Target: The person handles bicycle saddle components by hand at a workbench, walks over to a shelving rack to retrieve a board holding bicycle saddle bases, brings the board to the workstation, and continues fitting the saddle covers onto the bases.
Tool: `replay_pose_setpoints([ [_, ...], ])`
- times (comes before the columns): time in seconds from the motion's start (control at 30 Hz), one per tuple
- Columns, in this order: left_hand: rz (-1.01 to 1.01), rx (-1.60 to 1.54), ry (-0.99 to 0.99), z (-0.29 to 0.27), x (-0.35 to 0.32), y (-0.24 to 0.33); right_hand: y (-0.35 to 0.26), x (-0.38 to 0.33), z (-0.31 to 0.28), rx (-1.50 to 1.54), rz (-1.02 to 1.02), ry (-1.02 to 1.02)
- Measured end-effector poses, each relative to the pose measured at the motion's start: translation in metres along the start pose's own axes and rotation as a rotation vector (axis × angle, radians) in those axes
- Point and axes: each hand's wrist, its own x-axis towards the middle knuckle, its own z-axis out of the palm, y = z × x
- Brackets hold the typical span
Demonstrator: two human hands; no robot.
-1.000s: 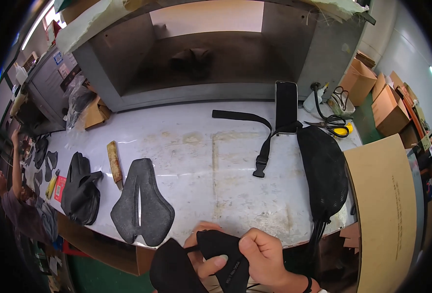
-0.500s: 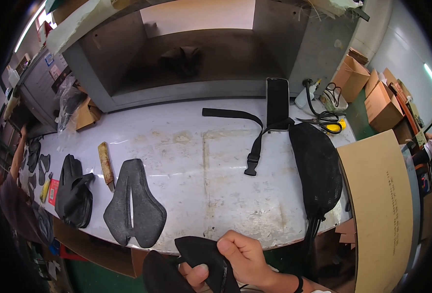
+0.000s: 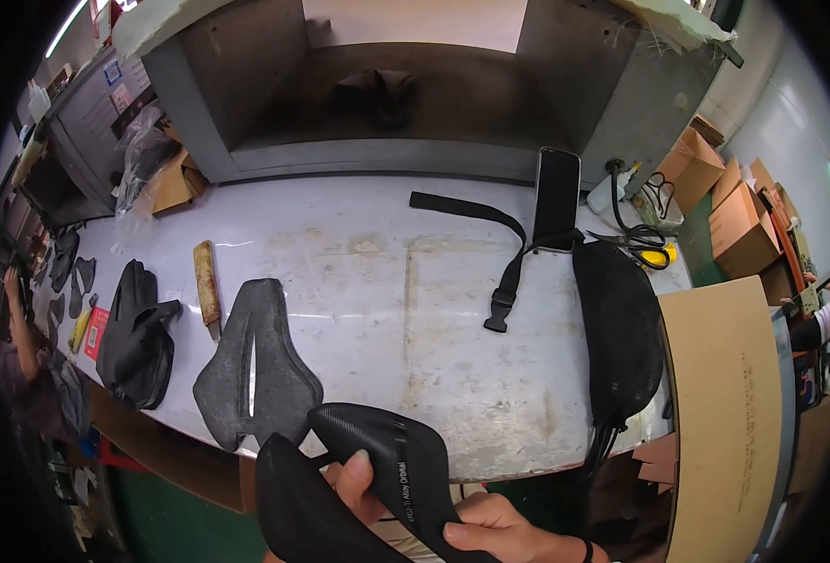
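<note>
A black bicycle saddle [image 3: 377, 441], split down its middle with pale lettering on one half, is held over the table's near edge. My left hand [image 3: 357, 486] has its fingers up through the split, gripping the inner edge. My right hand [image 3: 497, 527] pinches the right half's lower edge, thumb on top. Just beyond lies a grey saddle-shaped pad [image 3: 288, 375] with a long slot. Left of that are a tool with a worn, tape-coloured handle [image 3: 206, 281] and a limp black saddle cover [image 3: 138, 342].
A grey metal box [image 3: 377, 159] stands at the back with a dark piece inside. To the right are a black waist bag [image 3: 616, 328], a phone [image 3: 557, 197], scissors [image 3: 642, 246] and a cardboard sheet [image 3: 724, 422]. Another person [image 3: 25, 366] works at far left.
The saddle has risen and turned, showing more of its top and lettering. My right hand has slid from its upper end to the lower right edge. My view has shifted slightly.
</note>
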Motion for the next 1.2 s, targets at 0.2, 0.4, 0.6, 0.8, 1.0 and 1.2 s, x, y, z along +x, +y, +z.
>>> replay_pose_setpoints([
  [0.2, -0.095, -0.508, -0.530, -0.037, 0.018, -0.045, -0.010, 0.006, 0.012, 0.021, -0.178, -0.025],
  [0.4, -0.006, -0.563, -0.943, -0.041, 0.027, -0.029, -0.021, 0.008, -0.008, -0.085, -0.343, -0.037],
  [0.6, 0.153, 0.280, -0.706, -0.027, 0.010, -0.012, -0.012, 0.015, -0.034, -0.499, -0.456, 0.153],
  [0.8, 0.497, 0.193, -0.092, -0.015, 0.002, -0.019, -0.004, 0.022, 0.000, -0.397, -0.637, 0.334],
  [1.0, 0.561, 0.542, -0.191, -0.019, -0.005, -0.022, 0.006, 0.030, -0.010, -0.773, -0.644, 0.548],
  [1.2, 0.271, 0.004, -0.135, -0.009, -0.009, -0.017, 0.016, 0.027, -0.008, -0.347, -0.775, 0.439],
])
